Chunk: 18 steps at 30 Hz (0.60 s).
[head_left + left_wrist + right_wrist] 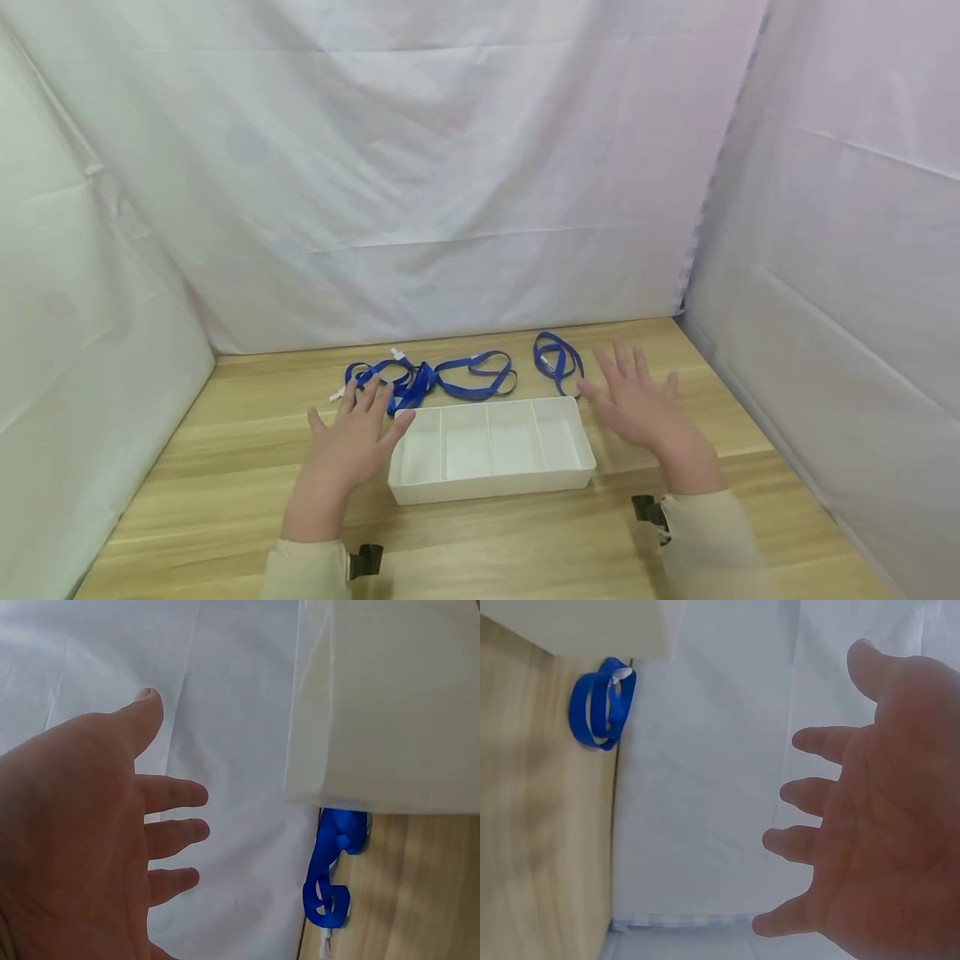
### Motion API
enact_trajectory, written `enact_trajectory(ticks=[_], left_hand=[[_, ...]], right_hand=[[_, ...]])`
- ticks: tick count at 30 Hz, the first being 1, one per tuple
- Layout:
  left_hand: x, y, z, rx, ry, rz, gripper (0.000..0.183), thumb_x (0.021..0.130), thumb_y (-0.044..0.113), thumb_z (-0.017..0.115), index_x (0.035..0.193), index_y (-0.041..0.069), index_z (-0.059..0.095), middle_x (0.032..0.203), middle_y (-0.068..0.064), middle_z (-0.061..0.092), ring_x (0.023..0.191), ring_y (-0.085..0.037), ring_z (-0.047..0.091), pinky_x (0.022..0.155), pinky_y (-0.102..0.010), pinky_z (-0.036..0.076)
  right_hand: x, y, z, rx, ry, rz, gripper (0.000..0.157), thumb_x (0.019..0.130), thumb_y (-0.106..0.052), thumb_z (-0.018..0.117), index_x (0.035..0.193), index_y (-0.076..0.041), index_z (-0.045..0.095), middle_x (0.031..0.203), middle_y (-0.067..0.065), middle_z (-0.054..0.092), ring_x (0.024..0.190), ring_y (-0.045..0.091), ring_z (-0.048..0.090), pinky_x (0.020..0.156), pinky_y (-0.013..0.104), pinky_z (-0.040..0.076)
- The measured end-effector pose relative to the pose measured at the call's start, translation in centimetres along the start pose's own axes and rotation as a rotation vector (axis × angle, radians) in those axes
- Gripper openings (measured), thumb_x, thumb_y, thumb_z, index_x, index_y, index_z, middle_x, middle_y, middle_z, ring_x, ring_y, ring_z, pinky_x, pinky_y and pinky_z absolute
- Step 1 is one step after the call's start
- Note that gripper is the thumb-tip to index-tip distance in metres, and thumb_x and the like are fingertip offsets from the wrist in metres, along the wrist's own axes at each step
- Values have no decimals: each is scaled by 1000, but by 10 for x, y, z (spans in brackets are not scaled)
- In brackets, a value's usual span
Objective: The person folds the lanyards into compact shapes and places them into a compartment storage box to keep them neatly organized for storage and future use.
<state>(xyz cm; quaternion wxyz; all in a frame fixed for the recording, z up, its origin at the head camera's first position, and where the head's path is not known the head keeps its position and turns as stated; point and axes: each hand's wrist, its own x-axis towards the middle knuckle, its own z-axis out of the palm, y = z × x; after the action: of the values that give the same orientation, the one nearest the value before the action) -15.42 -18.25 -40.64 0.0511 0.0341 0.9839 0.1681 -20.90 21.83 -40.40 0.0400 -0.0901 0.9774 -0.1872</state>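
Both hands hover with fingers spread, holding nothing. In the head view my left hand [352,442] is off the left end of a white divided tray [491,485], its fingertips in line with the tangled blue lanyards [420,385]. My right hand [637,404] is off the tray's right end, near a separate coiled blue lanyard [557,360]. The left wrist view shows the left palm [75,832], the tray's outer wall [397,712] and a bundled lanyard [330,862]. In the right wrist view the right palm [892,817] is apart from the coiled lanyard [600,705].
The wooden table [225,467] has a white cloth [450,167] hanging behind it and more white cloth [847,250] at its sides. White clips [397,354] lie at the lanyard ends. Black wrist mounts [366,560] sit at both cuffs.
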Motion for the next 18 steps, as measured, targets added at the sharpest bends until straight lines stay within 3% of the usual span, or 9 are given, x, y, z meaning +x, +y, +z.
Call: enact_trajectory(ticks=[5,11,18], left_hand=[[8,0,-8,38,-26,28,82,109,69,31,168,11,30,178,-17,18,165,-47,3,114,-90,-4],[22,5,-18,62,-54,92,79,110,65,35,168,12,31,178,-17,22,164,-49,14,118,-88,10],[36,12,-22,88,-76,140,79,109,67,36,167,14,34,177,-15,26,164,-45,19,121,-84,12]], right_hand=[[11,2,-13,-22,-34,-21,87,108,-70,33,171,-12,17,179,23,-3,162,56,-6,112,90,-14],[30,0,-21,-148,-101,-45,86,108,-69,35,171,-12,19,180,20,-2,163,54,-3,115,89,-10],[55,-11,-22,-256,-216,-84,83,107,-70,38,171,-20,21,180,15,0,164,50,-4,116,86,-13]])
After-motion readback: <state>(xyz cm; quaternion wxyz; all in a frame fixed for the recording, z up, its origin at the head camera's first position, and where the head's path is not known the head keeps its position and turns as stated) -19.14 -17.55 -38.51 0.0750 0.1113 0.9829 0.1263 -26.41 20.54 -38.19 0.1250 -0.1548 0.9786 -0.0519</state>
